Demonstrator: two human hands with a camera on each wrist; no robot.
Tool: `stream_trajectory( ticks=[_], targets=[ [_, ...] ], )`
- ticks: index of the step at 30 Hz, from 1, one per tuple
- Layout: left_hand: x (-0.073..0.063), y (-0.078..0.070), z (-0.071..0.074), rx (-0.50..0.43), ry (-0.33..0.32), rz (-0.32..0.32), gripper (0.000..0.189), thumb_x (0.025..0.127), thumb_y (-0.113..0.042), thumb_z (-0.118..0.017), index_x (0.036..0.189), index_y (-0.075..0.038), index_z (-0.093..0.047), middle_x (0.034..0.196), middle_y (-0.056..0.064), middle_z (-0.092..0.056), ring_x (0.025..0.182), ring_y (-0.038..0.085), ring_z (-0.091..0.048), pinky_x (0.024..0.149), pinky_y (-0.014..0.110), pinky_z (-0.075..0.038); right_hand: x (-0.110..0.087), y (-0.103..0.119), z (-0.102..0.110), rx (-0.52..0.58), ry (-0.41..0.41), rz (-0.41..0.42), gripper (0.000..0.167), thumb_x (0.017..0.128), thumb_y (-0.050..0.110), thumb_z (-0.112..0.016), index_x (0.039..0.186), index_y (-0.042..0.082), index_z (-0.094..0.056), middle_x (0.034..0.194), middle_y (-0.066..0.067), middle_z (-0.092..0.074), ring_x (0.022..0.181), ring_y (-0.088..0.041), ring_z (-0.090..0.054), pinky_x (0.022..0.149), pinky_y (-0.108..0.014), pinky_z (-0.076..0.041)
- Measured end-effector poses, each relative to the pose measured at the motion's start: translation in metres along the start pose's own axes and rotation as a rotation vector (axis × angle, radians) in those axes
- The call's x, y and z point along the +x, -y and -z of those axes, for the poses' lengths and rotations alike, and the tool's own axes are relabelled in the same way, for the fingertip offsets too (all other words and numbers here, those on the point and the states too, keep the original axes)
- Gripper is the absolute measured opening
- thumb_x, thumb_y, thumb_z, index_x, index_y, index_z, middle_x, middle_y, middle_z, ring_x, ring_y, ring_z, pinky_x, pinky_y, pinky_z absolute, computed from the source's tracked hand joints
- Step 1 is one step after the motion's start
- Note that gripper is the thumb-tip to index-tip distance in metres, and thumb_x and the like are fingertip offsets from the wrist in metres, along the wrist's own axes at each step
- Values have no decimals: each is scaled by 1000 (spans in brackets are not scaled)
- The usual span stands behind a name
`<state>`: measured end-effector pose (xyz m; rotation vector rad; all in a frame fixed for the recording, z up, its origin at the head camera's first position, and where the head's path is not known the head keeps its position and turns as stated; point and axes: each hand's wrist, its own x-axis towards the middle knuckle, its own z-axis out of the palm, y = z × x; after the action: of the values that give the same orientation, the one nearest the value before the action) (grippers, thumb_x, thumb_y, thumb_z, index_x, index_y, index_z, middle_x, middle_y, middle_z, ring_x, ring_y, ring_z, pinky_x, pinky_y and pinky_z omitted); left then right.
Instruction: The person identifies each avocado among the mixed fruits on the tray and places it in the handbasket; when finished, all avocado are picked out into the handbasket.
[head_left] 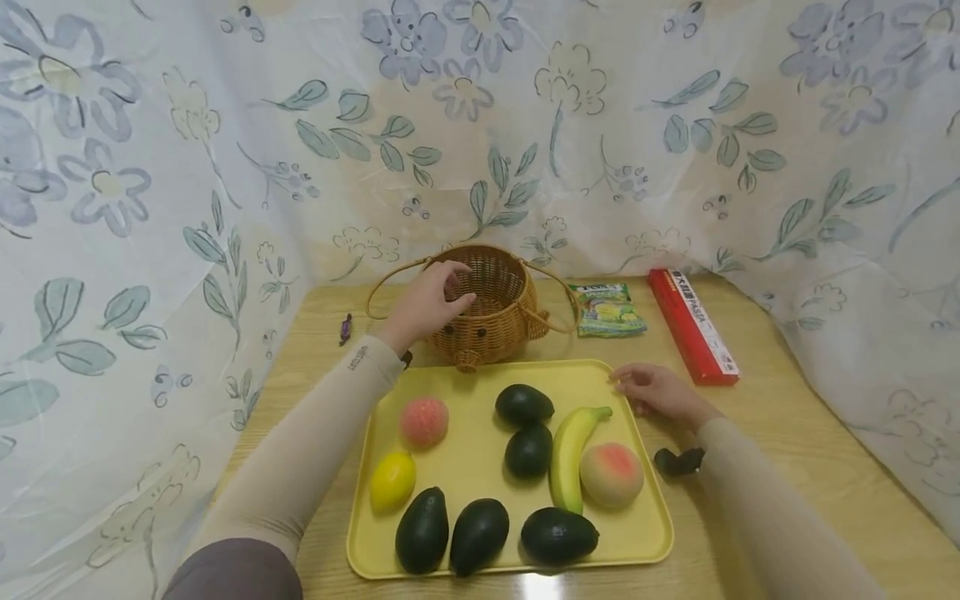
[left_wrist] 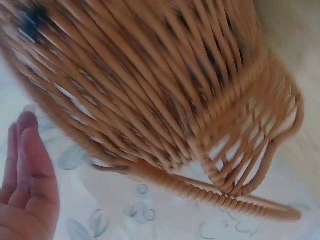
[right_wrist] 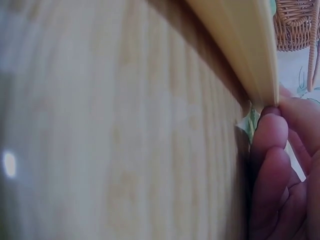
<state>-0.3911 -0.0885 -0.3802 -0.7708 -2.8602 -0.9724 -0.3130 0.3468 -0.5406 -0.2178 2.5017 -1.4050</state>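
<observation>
My left hand [head_left: 437,302] is over the mouth of a brown wicker basket [head_left: 487,337], fingers loosely bent and apart, holding nothing. In the left wrist view the fingers [left_wrist: 37,170] show beside the basket's woven wall [left_wrist: 150,85]. At the far right corner of a yellow tray [head_left: 465,392], my right hand [head_left: 660,392] pinches the rim between thumb and fingers. On the tray lie a banana [head_left: 572,458], a large peach [head_left: 611,474], a smaller pink peach [head_left: 424,422], a lemon [head_left: 393,482] and several dark avocados [head_left: 480,535].
Behind the tray's right side lie a green snack bag [head_left: 606,310] and a long red pasta box [head_left: 693,329]. A small purple-wrapped candy [head_left: 346,329] is left of the basket. A floral cloth [head_left: 480,125] hangs behind and along both sides of the wooden table [head_left: 795,467].
</observation>
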Motion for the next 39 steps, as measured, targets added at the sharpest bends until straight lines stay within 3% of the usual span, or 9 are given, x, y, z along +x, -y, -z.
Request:
stream_trajectory(
  ticks=[6, 14, 21, 24, 28, 33, 39],
  targets=[
    [-61, -8, -4, -60, 72, -123, 40, 101, -22, -73, 135, -4, -64, 116, 11, -65, 102, 22, -63, 89, 41, -54, -1, 1, 1, 23, 2, 13, 36, 102, 19, -71, 132, 0, -66, 78, -9, -66, 63, -18, -61, 59, -29, -53],
    [-145, -24, -10, -111, 177, -218, 32, 97, -21, -78, 126, -11, -68, 111, -2, -65, 93, 15, -63, 79, 32, -56, -1, -2, 3, 16, 3, 12, 36, 102, 20, -71, 132, 1, -65, 75, -8, -65, 63, -19, -61, 60, -30, -53],
    [-206, -19, -34, 97, 225, -261, 47, 91, -26, -84, 132, -15, -67, 121, 1, -58, 104, 15, -60, 91, 37, -54, 0, -2, 3, 22, 6, -4, 35, 102, 19, -72, 131, 1, -66, 76, -10, -64, 62, -18, -60, 60, -29, -52],
    [-228, -17, -43, 177, 235, -226, 54, 86, -31, -88, 134, -17, -66, 119, -1, -57, 101, 14, -58, 85, 35, -55, 2, 0, 3, 14, 11, 1, 34, 101, 18, -72, 130, 1, -67, 78, -9, -65, 63, -18, -60, 59, -29, -53],
    [-245, -17, -55, 240, 262, -168, 59, 83, -37, -89, 135, -22, -66, 122, -1, -56, 101, 17, -58, 75, 35, -55, 3, 2, 5, -8, 13, -1, 34, 102, 19, -72, 130, 2, -67, 79, -8, -66, 63, -19, -61, 60, -30, -53],
    [-250, -17, -73, 281, 300, -168, 63, 82, -42, -88, 138, -25, -64, 132, 2, -56, 110, 22, -59, 82, 39, -57, 2, 1, 7, 8, -2, -25, 34, 101, 20, -73, 130, 3, -67, 78, -8, -66, 62, -18, -60, 60, -30, -53],
    [-254, -20, -86, 258, 316, -155, 69, 80, -41, -90, 141, -26, -62, 133, 5, -54, 106, 22, -58, 87, 37, -56, 2, 1, 5, 27, 13, -33, 36, 102, 19, -72, 133, 2, -65, 79, -9, -66, 63, -18, -60, 60, -29, -53]
  ],
)
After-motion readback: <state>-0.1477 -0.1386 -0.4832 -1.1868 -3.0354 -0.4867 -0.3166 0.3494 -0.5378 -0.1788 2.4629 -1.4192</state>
